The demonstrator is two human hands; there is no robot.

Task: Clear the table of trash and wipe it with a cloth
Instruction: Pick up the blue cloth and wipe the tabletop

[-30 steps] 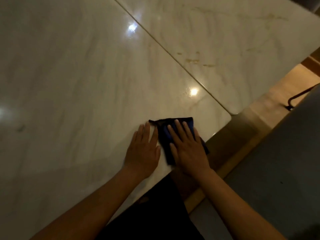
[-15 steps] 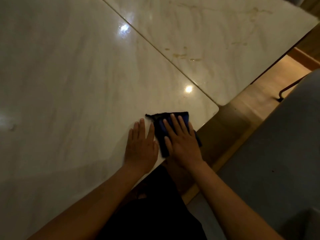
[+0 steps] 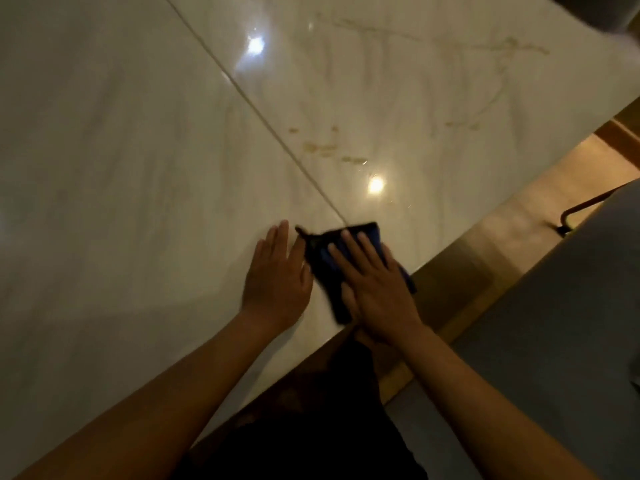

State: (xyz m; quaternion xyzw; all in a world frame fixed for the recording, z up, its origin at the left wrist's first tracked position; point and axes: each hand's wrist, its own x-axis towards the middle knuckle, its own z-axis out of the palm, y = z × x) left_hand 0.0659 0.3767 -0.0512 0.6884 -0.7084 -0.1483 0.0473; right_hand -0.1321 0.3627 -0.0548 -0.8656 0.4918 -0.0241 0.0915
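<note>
Broadly, the marble tabletop (image 3: 138, 168) fills most of the head view: a pale, polished slab with soft grey veining, glossy enough to throw back two bright ceiling-light glints. A thin straight seam (image 3: 263, 116) runs diagonally across it, dividing it into two panels. On the farther panel, amber-brown stains (image 3: 322, 148) lie in small irregular blotches just beside the seam, and fainter yellowish streaks trail toward the far corner.

To the right of the table's edge, a warm wooden floor (image 3: 519, 216) shows as a smooth band, and beyond it a flat, matte grey surface (image 3: 554, 323) fills the lower right. A slim, dark, curved metal rod (image 3: 581, 207) rises where the two meet; what it belongs to cannot be told.

At the bottom centre, the person's dark clothing (image 3: 311, 427) is a shapeless black mass between the two bare forearms.

The left hand (image 3: 277, 275) lies flat on bare marble, palm down, fingers straight and close together, holding nothing. The right hand (image 3: 374, 285) is likewise spread flat, fingers extended, pressing down on the cloth rather than curling round it.

The cloth (image 3: 322, 261) is a dark blue, soft, folded rectangle lying near the table's near edge, across the end of the seam, with its left corner just beside the left hand's forefinger.
</note>
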